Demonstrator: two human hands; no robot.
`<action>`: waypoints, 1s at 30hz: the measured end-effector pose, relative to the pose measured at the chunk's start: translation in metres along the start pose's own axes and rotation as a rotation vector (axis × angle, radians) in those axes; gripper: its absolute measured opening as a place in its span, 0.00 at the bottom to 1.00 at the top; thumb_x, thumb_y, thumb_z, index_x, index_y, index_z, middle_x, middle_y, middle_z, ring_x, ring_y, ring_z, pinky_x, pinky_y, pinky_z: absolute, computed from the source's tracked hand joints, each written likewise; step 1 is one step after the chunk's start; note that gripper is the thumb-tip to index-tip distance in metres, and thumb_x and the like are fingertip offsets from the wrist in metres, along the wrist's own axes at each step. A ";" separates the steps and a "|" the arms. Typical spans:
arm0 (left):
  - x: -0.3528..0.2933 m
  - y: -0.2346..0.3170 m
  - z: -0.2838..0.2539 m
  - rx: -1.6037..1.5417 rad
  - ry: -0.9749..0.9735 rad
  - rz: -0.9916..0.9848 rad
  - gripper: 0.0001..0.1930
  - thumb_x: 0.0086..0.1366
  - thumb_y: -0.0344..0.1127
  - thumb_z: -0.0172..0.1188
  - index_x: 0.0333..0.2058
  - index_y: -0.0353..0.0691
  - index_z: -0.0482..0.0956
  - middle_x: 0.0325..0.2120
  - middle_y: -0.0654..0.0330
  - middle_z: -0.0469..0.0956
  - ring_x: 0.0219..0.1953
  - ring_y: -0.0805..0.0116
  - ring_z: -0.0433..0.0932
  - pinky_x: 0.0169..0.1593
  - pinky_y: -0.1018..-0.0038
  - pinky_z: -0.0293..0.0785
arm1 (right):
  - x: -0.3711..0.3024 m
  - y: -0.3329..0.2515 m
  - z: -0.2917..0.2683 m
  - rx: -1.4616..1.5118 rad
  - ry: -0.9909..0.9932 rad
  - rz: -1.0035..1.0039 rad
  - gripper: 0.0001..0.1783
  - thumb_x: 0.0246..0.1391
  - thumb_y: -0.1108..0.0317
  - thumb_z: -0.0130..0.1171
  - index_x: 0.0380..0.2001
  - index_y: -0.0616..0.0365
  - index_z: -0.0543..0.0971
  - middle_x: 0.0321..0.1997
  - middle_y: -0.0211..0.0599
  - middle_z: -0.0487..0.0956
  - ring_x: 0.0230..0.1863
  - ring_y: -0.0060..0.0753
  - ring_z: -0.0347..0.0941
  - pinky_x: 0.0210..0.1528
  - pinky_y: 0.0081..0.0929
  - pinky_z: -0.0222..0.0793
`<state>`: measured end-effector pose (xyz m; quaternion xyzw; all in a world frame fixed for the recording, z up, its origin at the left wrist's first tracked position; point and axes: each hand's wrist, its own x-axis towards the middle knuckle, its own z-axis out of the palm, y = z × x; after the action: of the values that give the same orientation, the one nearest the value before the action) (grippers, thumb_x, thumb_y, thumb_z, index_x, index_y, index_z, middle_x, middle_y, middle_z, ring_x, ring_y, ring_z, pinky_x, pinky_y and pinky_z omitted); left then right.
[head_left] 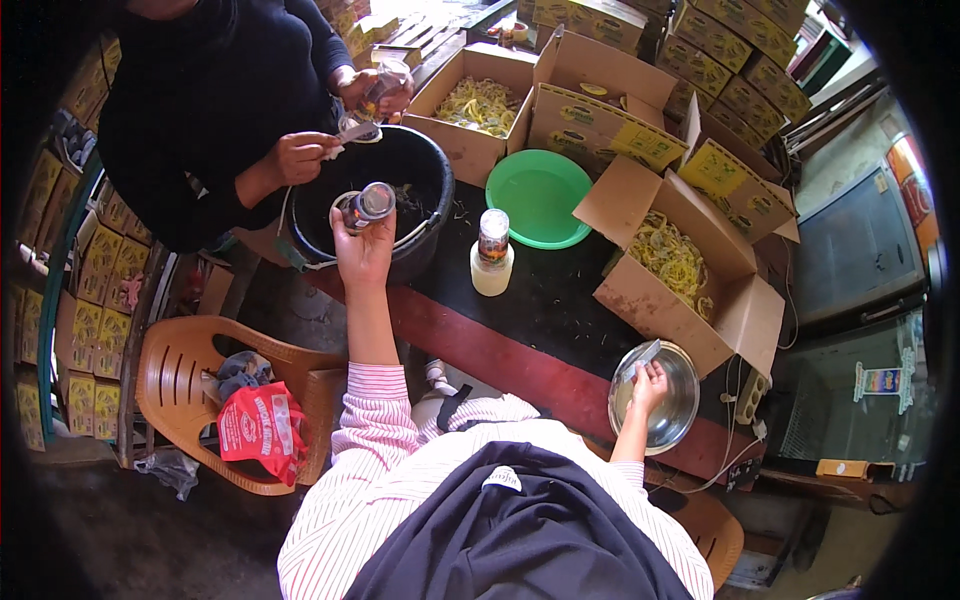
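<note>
My left hand (pixel 364 250) is wrapped round a small glass jar (pixel 374 203) with a dark label, over the near edge of a big black bucket (pixel 440 190). In my right hand (pixel 648 390) is a flat, light-coloured scraper blade (pixel 646 356), above a shiny metal bowl (pixel 683 405). Between the hands a labelled glass jar (pixel 493 240) rests on top of a pale container (pixel 491 275). Across the bucket, a co-worker's hand (pixel 302 158) grips a similar blade, and the other hand (pixel 390 92) a clear jar.
A green basin (pixel 540 225) sits on the dark table beside open cardboard boxes (pixel 625 290) full of yellow strips. An orange plastic chair (pixel 165 400) with a red bag (pixel 262 425) stands at left. Stacked cartons (pixel 100 325) line the left side; cables (pixel 730 430) hang at right.
</note>
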<state>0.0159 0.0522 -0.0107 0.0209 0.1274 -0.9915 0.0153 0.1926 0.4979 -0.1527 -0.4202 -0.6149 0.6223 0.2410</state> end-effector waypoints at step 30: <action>-0.004 -0.011 -0.006 0.507 0.078 0.057 0.29 0.57 0.64 0.47 0.42 0.43 0.71 0.43 0.60 0.72 0.45 0.61 0.70 0.44 0.61 0.66 | -0.007 -0.029 0.007 -0.439 0.066 -0.500 0.28 0.41 0.69 0.65 0.47 0.62 0.67 0.39 0.40 0.71 0.36 0.32 0.68 0.36 0.25 0.66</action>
<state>0.0197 0.0647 -0.0135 0.0660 -0.1255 -0.9894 0.0323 0.1845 0.4921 -0.1233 -0.3178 -0.8102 0.3828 0.3098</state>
